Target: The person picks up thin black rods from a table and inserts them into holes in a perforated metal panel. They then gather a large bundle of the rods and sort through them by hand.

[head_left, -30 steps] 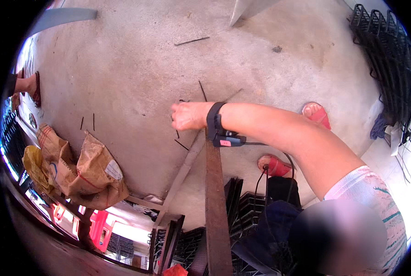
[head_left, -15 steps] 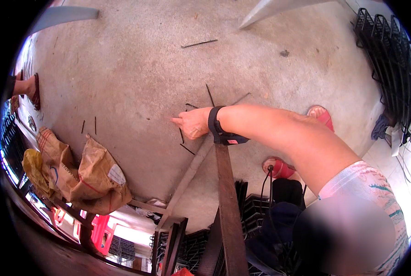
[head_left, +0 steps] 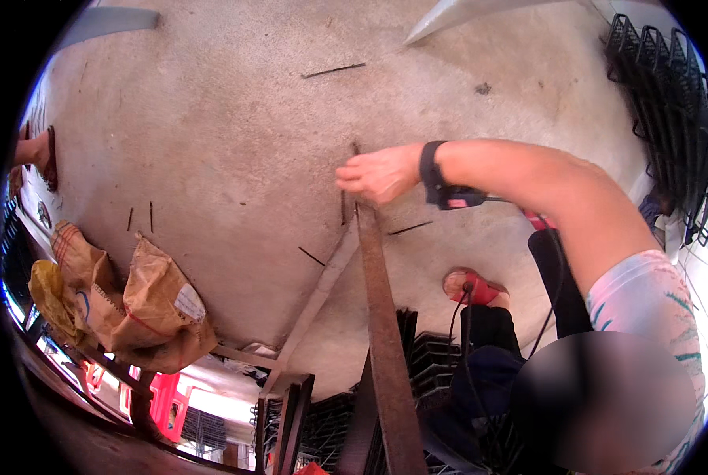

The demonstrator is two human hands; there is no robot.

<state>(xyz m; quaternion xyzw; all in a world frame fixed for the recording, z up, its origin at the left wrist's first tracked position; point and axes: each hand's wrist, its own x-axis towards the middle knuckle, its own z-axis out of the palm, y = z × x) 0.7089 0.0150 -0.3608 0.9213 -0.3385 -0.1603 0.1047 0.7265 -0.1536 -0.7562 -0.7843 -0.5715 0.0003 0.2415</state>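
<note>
My right hand (head_left: 379, 176), with a black strap and small device (head_left: 457, 197) at the wrist, reaches low over the concrete floor. Its fingers are closed, and a thin black rod (head_left: 343, 209) juts out beneath them. Another dark tip (head_left: 356, 148) shows just above the fingers; whether it is a separate rod I cannot tell. Around the hand lie more thin black rods: a short one (head_left: 312, 256) below left, one (head_left: 411, 228) below right, and a longer one (head_left: 335, 70) farther up. My left hand is out of sight.
A narrow brown beam (head_left: 385, 332) rises from the bottom to just below my hand. Brown sacks (head_left: 160, 305) slump at the lower left. Black metal racks (head_left: 670, 119) are stacked at the right. My red sandal (head_left: 474, 286) rests near the beam; another person's foot (head_left: 47, 154) is far left.
My right hand has moved right and up across the floor, the thin rod below its fingers going with it. A rod formerly under my wrist now shows. The view has shifted slightly.
</note>
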